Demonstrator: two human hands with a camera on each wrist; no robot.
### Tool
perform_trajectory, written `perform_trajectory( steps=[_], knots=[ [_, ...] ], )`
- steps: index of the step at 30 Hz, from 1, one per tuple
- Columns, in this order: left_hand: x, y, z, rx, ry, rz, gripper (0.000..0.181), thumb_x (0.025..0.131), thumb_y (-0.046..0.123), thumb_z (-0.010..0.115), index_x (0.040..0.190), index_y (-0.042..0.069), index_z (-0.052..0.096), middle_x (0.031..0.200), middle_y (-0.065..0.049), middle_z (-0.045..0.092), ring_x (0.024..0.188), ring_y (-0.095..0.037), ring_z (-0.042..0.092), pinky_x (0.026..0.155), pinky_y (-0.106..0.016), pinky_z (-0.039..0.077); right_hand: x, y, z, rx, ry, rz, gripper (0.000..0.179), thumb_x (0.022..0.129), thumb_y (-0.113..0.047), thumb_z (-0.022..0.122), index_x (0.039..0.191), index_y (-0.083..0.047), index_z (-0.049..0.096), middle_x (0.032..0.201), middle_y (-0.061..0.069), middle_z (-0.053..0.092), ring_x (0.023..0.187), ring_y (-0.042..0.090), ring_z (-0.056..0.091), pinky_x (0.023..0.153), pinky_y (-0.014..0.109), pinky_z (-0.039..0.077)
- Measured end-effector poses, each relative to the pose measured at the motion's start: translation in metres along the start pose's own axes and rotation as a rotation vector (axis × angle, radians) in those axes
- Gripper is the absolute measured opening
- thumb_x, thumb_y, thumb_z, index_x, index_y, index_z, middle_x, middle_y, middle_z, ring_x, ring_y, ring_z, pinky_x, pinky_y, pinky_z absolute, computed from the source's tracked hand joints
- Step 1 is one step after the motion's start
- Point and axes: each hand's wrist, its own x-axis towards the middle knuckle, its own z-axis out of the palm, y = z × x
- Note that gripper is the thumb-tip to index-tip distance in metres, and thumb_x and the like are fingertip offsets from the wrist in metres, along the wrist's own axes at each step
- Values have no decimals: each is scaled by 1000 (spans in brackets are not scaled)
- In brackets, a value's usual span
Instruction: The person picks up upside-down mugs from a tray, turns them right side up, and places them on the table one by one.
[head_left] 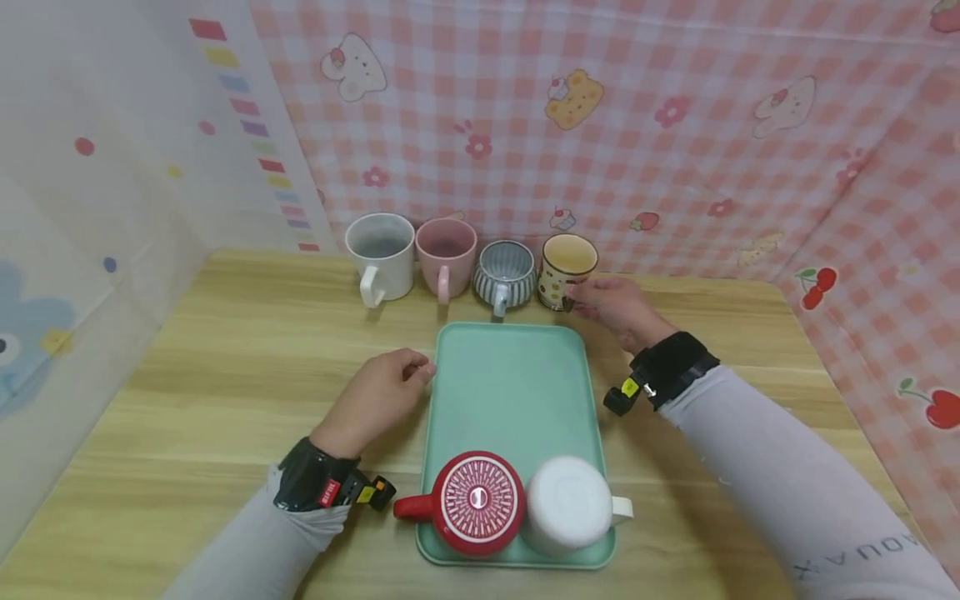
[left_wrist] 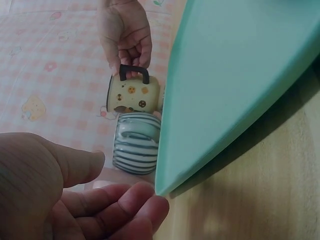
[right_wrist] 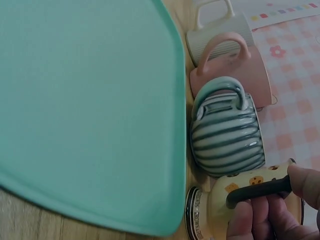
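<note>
My right hand (head_left: 618, 310) pinches the dark handle (right_wrist: 260, 191) of a cream-yellow mug (head_left: 553, 285) with brown spots. This mug is upright at the right end of a row of mugs by the back wall. Close on its left is a blue-grey striped cup (head_left: 487, 288), its handle facing me. My left hand (head_left: 375, 400) is beside the left edge of a mint-green tray (head_left: 517, 392), fingers loosely bent and holding nothing. On the tray's near end a red mug (head_left: 480, 504) and a white mug (head_left: 568, 504) stand upside down, handles pointing outward.
A pink mug (head_left: 442, 260) and a white ribbed mug (head_left: 392, 271) continue the row to the left, both upright with handles toward me. Behind them hangs a pink checked cloth (head_left: 465, 83). Wooden tabletop (head_left: 225, 375) surrounds the tray.
</note>
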Motion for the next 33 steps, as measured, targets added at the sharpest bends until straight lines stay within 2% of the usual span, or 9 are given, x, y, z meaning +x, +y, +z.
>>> perform_trajectory(
  steps=[3, 6, 9, 13, 17, 24, 28, 33],
  knots=[
    [1, 0, 1, 0, -1, -6, 34, 108, 32, 56, 128, 9, 70, 117, -8, 74, 102, -24, 66, 98, -48, 57, -1, 1, -2, -35, -11, -24, 49, 104, -27, 65, 135, 11, 58, 142, 18, 55, 124, 33, 61, 117, 43, 46],
    [0, 0, 1, 2, 5, -4, 33, 108, 32, 56, 128, 9, 70, 119, -9, 74, 105, -25, 67, 99, -50, 57, -3, 2, -6, -123, -28, -59, 52, 104, -33, 64, 135, 8, 60, 144, 21, 57, 131, 38, 59, 117, 48, 46],
    [0, -1, 2, 7, 9, -2, 33, 108, 32, 56, 127, 9, 70, 120, -10, 74, 109, -26, 68, 101, -51, 56, -7, 5, -13, -222, -37, -99, 55, 103, -40, 63, 136, 3, 60, 144, 22, 59, 133, 40, 59, 115, 52, 47],
    [1, -2, 2, 8, 9, -2, 33, 108, 32, 56, 127, 9, 70, 119, -10, 73, 109, -27, 68, 101, -50, 56, -19, 10, -24, -289, -45, -116, 59, 103, -46, 62, 140, 0, 58, 146, 21, 58, 132, 40, 59, 114, 53, 46],
    [2, -4, 2, 15, 16, 12, 35, 108, 32, 55, 128, 7, 69, 122, -12, 73, 113, -29, 68, 103, -52, 55, -34, 14, -29, -348, -43, -134, 57, 103, -47, 62, 139, -4, 59, 142, 20, 62, 128, 38, 61, 112, 51, 47],
    [2, -5, 1, 29, 13, 13, 37, 108, 33, 55, 131, 7, 68, 125, -13, 72, 114, -30, 67, 103, -53, 55, -68, 22, -25, -465, -32, -275, 53, 103, -41, 65, 137, -1, 61, 135, 17, 66, 123, 31, 62, 101, 48, 55],
    [0, -4, 1, 21, 5, 6, 37, 108, 33, 55, 133, 8, 67, 128, -13, 71, 116, -31, 67, 104, -54, 54, -87, 26, -18, -530, -18, -304, 55, 101, -41, 67, 138, -1, 60, 132, 16, 68, 122, 31, 63, 101, 47, 56],
    [0, -5, 2, 52, -2, 40, 40, 107, 33, 55, 137, 8, 65, 127, -14, 71, 118, -31, 67, 104, -53, 54, -105, 37, -12, -541, -28, -349, 53, 100, -35, 71, 137, 1, 60, 126, 16, 70, 116, 30, 65, 99, 48, 56]
  ],
)
